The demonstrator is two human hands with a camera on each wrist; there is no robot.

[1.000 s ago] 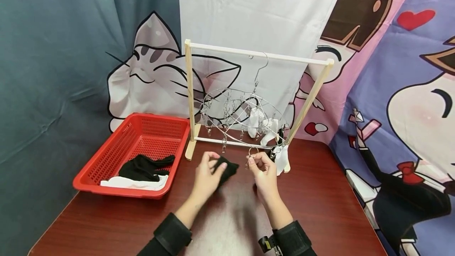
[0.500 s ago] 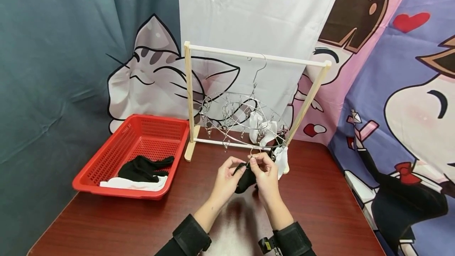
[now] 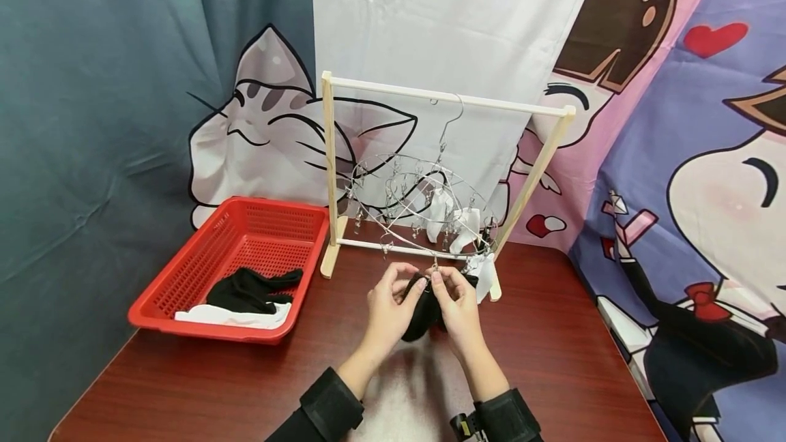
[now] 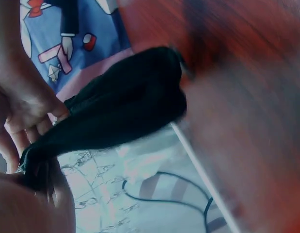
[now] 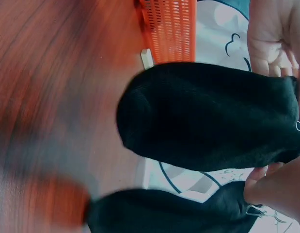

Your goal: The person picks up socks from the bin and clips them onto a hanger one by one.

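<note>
Head view, left hand: the left hand (image 3: 388, 305) pinches the held black sock (image 3: 419, 319) near its cuff, between thumb and fingers.
Head view, right hand: the right hand (image 3: 459, 302) is just beside it, in a narrow pinch at a metal clip (image 3: 435, 266).
Held sock in head view: below and between both hands' fingertips, its body nearer the left hand; cuff up at the fingers, long axis dropping toward the table (image 3: 552, 360).
Clip to cuff: the key relation, I judge: the clip is nearer the right fingertips, with the cuff close under it. Whether it bites the cloth is hidden by the fingers.
Above both hands: the wire hanger (image 3: 424, 207), hooked on a white rod (image 3: 393, 89).
Beyond the right hand: a white sock (image 3: 484, 275), with a second black sock (image 3: 471, 280) partly behind the fingers.
Left of the left hand: a red basket (image 3: 215, 334) holding black cloth (image 3: 242, 290) and white cloth (image 3: 233, 317).
Left wrist view: the sock stretches lengthwise away from the left fingers, the right hand opposite at the cuff end.
Right wrist view: the sock's cuff lies between the two hands, metal wire at its edge, toe pointing away from them; the second black sock hangs near the right fingertips from another clip (image 5: 256, 209).
</note>
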